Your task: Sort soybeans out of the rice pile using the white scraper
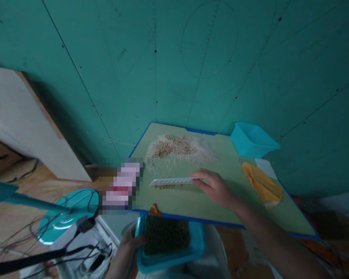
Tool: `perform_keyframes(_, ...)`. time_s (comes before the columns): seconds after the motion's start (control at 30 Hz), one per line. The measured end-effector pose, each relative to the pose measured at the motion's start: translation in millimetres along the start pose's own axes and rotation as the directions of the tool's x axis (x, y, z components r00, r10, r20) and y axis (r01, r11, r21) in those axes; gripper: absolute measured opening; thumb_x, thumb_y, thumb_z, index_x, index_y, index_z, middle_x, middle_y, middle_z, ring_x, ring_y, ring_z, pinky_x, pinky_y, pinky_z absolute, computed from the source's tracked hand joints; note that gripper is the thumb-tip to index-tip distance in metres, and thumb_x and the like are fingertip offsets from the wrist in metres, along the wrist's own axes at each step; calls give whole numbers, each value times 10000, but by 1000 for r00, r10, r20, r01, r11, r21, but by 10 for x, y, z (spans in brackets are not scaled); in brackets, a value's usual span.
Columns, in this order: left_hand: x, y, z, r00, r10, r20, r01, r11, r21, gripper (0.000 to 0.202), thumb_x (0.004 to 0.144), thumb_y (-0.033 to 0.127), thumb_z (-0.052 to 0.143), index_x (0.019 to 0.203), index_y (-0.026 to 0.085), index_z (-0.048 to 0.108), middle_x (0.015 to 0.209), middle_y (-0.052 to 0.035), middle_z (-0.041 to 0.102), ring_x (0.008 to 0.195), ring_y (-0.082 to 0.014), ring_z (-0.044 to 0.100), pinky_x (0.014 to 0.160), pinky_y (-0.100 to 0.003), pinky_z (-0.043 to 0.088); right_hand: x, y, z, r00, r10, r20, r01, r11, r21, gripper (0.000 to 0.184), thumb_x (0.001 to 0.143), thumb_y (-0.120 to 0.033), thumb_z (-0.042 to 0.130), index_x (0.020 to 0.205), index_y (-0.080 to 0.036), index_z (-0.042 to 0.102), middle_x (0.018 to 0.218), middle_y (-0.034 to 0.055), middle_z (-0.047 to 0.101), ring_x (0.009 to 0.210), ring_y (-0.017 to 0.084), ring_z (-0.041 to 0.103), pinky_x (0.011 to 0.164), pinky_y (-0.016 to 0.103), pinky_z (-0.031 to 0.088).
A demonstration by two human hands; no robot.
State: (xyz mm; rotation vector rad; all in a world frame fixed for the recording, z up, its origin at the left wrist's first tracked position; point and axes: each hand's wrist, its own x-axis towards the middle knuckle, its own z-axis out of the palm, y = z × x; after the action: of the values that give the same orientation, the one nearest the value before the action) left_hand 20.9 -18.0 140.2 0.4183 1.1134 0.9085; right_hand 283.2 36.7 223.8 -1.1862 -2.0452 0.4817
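Observation:
My right hand (216,188) rests on a pale green board (192,201) and pinches one end of a flat white strip (171,181), which lies on the board with a few brown grains under it. Beyond the strip lies a heap of white and brown grains (178,153). My left hand (126,252) grips the left edge of a teal tray (170,244) filled with dark green grains, held just below the board's near edge.
A teal tub (251,139) stands at the board's far right corner, with a folded yellow cloth (263,186) and a white slip of paper near it. A teal fan base (66,215) and cables lie at the lower left. A teal wall rises behind.

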Motion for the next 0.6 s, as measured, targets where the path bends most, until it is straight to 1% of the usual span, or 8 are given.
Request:
perform_keyframes(0.23,-10,4,-18,1000,3,-15,-3,1000,4,273,484,41,594,703,186,668,545,26,697,692,-248,669,633,-317,490,-31,-10,-18,1000,-16,14,16,1000,14,164,881,-248,473,935,-200,619,873,42,663,817,140,604,728,259,469)
perform_keyframes(0.37,8,-9,-29,999,-9,33,8,1000,18,280,488,47,599,721,183,672,540,23,693,676,-249,668,613,-318,489,-49,-21,-39,1000,-20,19,20,1000,18,162,878,-252,474,915,-199,623,854,42,661,802,141,604,720,261,472)
perform_keyframes(0.6,76,-60,-100,1000,14,21,-15,997,74,272,510,66,602,748,177,671,554,15,698,643,-242,668,566,-306,486,-91,-56,-79,998,-44,34,42,998,35,143,873,-221,477,897,-200,616,859,45,657,815,142,602,734,261,469)
